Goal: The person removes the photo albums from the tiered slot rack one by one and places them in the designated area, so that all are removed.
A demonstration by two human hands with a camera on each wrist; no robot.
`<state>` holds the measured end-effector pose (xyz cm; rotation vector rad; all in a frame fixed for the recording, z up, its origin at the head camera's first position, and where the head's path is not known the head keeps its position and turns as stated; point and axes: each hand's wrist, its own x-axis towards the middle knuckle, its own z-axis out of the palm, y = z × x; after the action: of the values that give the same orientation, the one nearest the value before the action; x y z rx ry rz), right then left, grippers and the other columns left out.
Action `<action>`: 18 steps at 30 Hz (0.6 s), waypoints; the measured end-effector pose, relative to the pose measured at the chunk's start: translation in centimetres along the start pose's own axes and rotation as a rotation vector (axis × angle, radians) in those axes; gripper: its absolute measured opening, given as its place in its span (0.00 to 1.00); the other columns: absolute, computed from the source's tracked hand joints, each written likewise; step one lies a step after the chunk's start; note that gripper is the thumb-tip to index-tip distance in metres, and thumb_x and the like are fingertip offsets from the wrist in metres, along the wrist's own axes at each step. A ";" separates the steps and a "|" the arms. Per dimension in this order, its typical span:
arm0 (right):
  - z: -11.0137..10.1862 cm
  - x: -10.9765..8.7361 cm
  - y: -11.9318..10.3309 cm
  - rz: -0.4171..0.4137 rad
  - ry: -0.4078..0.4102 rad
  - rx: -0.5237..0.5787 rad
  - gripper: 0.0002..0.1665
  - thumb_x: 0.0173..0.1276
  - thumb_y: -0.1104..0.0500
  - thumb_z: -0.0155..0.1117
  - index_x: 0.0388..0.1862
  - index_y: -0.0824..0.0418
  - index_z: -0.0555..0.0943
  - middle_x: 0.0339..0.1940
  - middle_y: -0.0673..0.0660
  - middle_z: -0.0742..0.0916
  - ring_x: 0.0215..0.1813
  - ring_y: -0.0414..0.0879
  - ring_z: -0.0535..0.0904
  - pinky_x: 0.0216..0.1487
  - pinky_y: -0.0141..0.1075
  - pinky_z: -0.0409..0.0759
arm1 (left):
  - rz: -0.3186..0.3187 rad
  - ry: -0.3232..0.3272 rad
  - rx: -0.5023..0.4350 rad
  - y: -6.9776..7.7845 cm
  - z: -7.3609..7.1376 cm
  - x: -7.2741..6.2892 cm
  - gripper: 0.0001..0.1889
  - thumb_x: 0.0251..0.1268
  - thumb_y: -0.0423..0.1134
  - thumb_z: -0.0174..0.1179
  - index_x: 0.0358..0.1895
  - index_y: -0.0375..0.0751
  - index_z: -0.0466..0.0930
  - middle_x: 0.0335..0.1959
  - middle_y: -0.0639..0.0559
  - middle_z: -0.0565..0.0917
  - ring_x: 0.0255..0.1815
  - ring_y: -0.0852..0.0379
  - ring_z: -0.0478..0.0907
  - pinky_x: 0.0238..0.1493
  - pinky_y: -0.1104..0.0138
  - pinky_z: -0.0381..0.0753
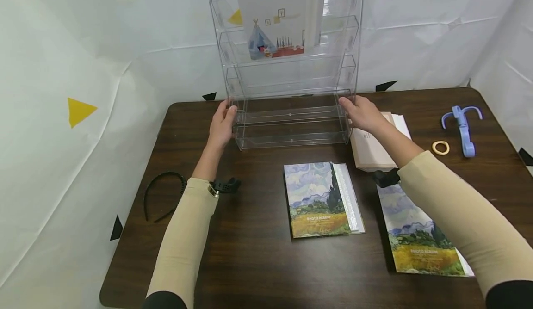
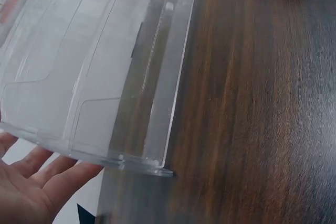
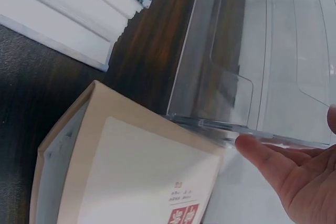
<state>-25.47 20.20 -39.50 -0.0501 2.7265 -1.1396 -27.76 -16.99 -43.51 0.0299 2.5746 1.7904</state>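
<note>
A clear plastic tiered display rack [image 1: 291, 75] stands upright at the back of the table. A white illustrated book [image 1: 279, 27] leans in its upper tier. My left hand [image 1: 222, 126] holds the rack's left side low down, and in the left wrist view its fingers [image 2: 65, 179] lie against the outer side panel. On the opposite side my right hand [image 1: 363, 113] grips the right panel, thumb at its edge. Close under the right hand lies a thick beige book [image 1: 370, 149], which overlaps the rack's lower corner in the right wrist view.
Two photo albums with a painted landscape cover lie in front: one in the middle [image 1: 316, 202], one under the right forearm [image 1: 420, 235]. A black headband [image 1: 164, 175] lies left. At right are a yellow ring [image 1: 440, 148] and a blue hooked holder [image 1: 463, 131].
</note>
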 end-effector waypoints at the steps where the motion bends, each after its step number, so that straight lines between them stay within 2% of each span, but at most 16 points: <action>1: 0.0 0.0 -0.1 0.008 -0.001 0.004 0.41 0.81 0.41 0.33 0.70 0.77 0.60 0.60 0.79 0.73 0.60 0.72 0.73 0.55 0.58 0.77 | -0.017 -0.010 -0.010 0.1 -0.1 0.0 0.28 0.78 0.55 0.45 0.76 0.52 0.59 0.68 0.41 0.70 0.63 0.42 0.69 0.47 0.42 0.79; 3: 0.0 0.0 -0.2 0.023 -0.006 0.016 0.41 0.81 0.41 0.33 0.71 0.77 0.59 0.60 0.79 0.73 0.59 0.72 0.73 0.54 0.58 0.77 | -0.035 -0.009 -0.016 0.2 -0.3 0.1 0.29 0.77 0.55 0.47 0.76 0.54 0.57 0.68 0.43 0.70 0.64 0.44 0.69 0.50 0.44 0.79; 4: 0.0 0.0 -0.2 0.029 -0.007 0.017 0.41 0.81 0.41 0.33 0.71 0.77 0.59 0.60 0.79 0.73 0.60 0.72 0.73 0.54 0.58 0.77 | -0.030 0.014 -0.021 0.4 -0.4 0.1 0.30 0.76 0.54 0.49 0.76 0.53 0.57 0.68 0.43 0.70 0.64 0.45 0.70 0.51 0.46 0.78; 6: 0.0 -0.1 -0.3 0.035 -0.010 0.020 0.41 0.81 0.41 0.33 0.72 0.77 0.58 0.61 0.79 0.73 0.60 0.71 0.73 0.54 0.57 0.77 | 0.025 0.112 -0.022 1.0 -0.4 0.1 0.31 0.74 0.53 0.54 0.75 0.52 0.59 0.66 0.45 0.71 0.62 0.48 0.71 0.55 0.50 0.76; 8: 0.1 0.0 -0.4 0.037 -0.014 0.025 0.41 0.81 0.41 0.34 0.72 0.77 0.58 0.61 0.79 0.72 0.60 0.71 0.73 0.55 0.57 0.77 | 0.141 0.251 -0.009 2.1 -0.5 0.2 0.31 0.70 0.48 0.60 0.73 0.49 0.63 0.63 0.46 0.72 0.61 0.51 0.72 0.56 0.54 0.76; 10: 0.1 0.0 -0.5 0.037 -0.019 0.030 0.41 0.81 0.41 0.34 0.71 0.77 0.59 0.62 0.78 0.72 0.61 0.71 0.72 0.55 0.58 0.77 | 0.282 0.385 0.022 4.0 -0.8 0.5 0.29 0.66 0.43 0.64 0.69 0.47 0.68 0.60 0.48 0.74 0.59 0.56 0.73 0.54 0.57 0.77; 12: 0.0 0.0 -0.5 0.039 -0.025 0.032 0.41 0.81 0.41 0.34 0.72 0.77 0.58 0.63 0.79 0.71 0.61 0.71 0.72 0.56 0.58 0.76 | 0.418 0.453 0.052 6.4 -1.2 1.0 0.27 0.64 0.38 0.66 0.66 0.45 0.70 0.58 0.48 0.75 0.57 0.59 0.73 0.53 0.57 0.78; 14: -0.1 0.0 -0.5 0.045 -0.026 0.027 0.41 0.81 0.42 0.34 0.72 0.77 0.58 0.63 0.79 0.71 0.61 0.72 0.72 0.56 0.58 0.76 | 0.507 0.443 0.069 9.0 -1.7 1.5 0.28 0.63 0.36 0.66 0.66 0.43 0.70 0.58 0.48 0.76 0.57 0.60 0.73 0.52 0.58 0.79; 15: -0.1 -0.1 -0.5 0.048 -0.027 0.027 0.41 0.81 0.42 0.34 0.72 0.77 0.57 0.64 0.79 0.71 0.61 0.72 0.72 0.56 0.58 0.76 | 0.530 0.411 0.073 10.3 -1.9 1.8 0.29 0.63 0.35 0.66 0.67 0.43 0.69 0.59 0.48 0.76 0.58 0.60 0.73 0.52 0.58 0.79; 16: -0.1 -0.1 -0.4 0.049 -0.029 0.032 0.41 0.81 0.42 0.34 0.72 0.77 0.57 0.64 0.79 0.70 0.61 0.72 0.72 0.56 0.58 0.76 | 0.543 0.367 0.080 11.6 -2.1 2.2 0.30 0.63 0.35 0.66 0.68 0.42 0.68 0.60 0.48 0.75 0.59 0.60 0.73 0.54 0.59 0.79; 18: -0.1 -0.1 -0.4 0.049 -0.035 0.044 0.41 0.81 0.42 0.35 0.72 0.77 0.57 0.64 0.79 0.70 0.62 0.72 0.72 0.56 0.57 0.76 | 0.528 0.260 0.091 14.0 -2.4 2.8 0.34 0.64 0.36 0.66 0.72 0.41 0.63 0.64 0.47 0.73 0.62 0.58 0.71 0.58 0.62 0.76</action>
<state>-25.45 20.01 -39.08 0.0037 2.6560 -1.1739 -30.45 -14.27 -29.52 0.5637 3.0486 1.9265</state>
